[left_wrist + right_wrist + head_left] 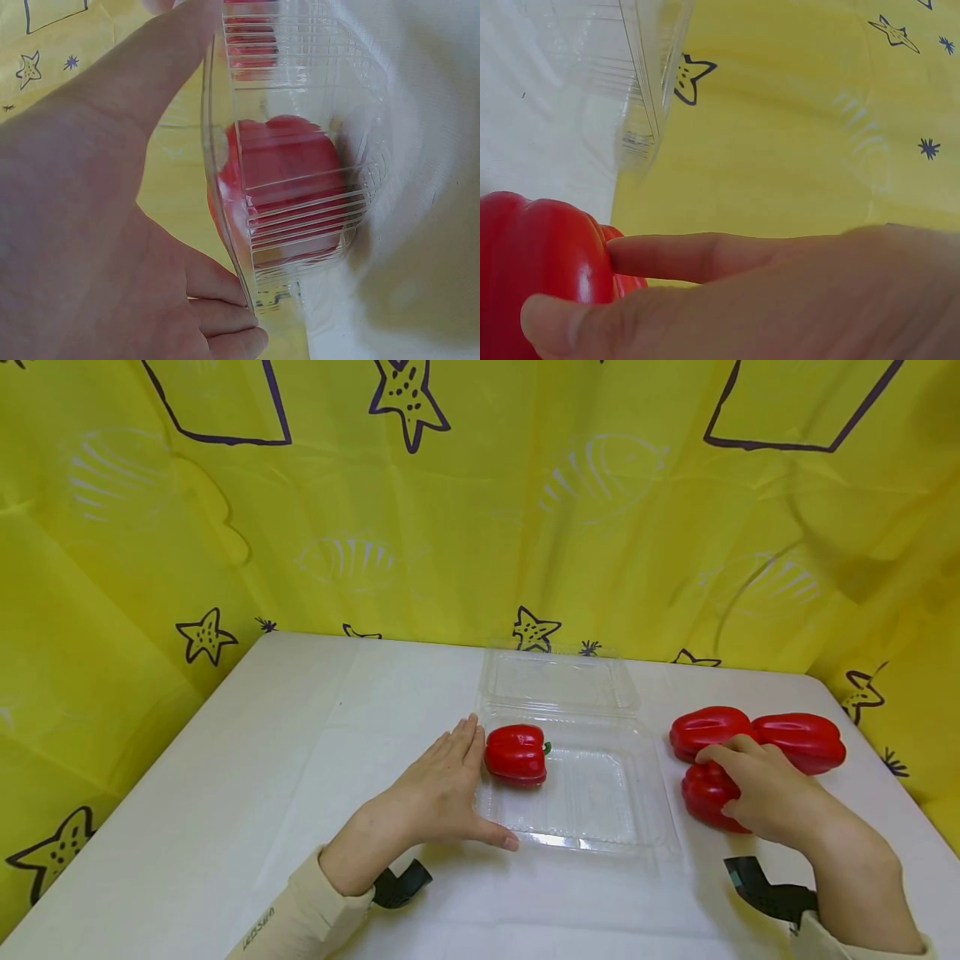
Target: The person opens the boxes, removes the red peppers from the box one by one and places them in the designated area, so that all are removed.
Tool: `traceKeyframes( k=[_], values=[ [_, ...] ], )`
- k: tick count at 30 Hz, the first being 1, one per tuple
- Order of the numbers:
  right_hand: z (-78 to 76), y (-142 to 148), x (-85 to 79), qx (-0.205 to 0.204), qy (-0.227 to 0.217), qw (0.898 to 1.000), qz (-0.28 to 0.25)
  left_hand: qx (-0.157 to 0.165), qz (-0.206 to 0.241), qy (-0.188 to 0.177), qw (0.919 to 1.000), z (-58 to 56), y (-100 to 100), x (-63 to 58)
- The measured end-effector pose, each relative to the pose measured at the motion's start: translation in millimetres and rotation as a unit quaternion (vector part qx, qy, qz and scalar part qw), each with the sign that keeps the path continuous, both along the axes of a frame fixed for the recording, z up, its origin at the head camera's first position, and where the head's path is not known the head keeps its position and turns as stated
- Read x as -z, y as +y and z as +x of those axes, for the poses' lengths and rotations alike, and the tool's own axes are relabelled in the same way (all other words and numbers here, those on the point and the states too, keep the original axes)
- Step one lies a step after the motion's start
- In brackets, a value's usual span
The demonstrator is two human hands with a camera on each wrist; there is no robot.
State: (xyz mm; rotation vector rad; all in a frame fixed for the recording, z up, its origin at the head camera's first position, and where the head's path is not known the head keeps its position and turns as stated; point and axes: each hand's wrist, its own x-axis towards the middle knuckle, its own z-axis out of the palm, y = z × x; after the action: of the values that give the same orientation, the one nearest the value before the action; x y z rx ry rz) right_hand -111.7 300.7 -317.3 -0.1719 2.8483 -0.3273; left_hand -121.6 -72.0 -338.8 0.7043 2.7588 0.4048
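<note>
A clear plastic clamshell box lies with its lid folded back. One red bell pepper with a green stem rests on its side at the left of the box. My left hand touches the box's left rim, fingers straight and thumb spread along the front corner. The left wrist view shows that pepper through the ribbed wall. To the right of the box, my right hand grips another red bell pepper between thumb and fingers; the hand hides its right part.
Two more red peppers, a left one and a right one, lie just behind my right hand. The white table meets a yellow patterned curtain at its back and sides.
</note>
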Motion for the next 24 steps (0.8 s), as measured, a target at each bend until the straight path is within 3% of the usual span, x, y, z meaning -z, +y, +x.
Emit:
traceKeyframes(
  k=[13,24],
  values=[
    [2.6,-1,-3.4,0.011,0.002,1.000,0.010,0.000,0.004,0.001,1.0000,-0.4,0,0.5],
    [8.4,-22,-8.7,-0.021,0.088,0.995,0.036,0.002,0.001,0.004,1.0000,-0.4,0,0.8]
  ],
)
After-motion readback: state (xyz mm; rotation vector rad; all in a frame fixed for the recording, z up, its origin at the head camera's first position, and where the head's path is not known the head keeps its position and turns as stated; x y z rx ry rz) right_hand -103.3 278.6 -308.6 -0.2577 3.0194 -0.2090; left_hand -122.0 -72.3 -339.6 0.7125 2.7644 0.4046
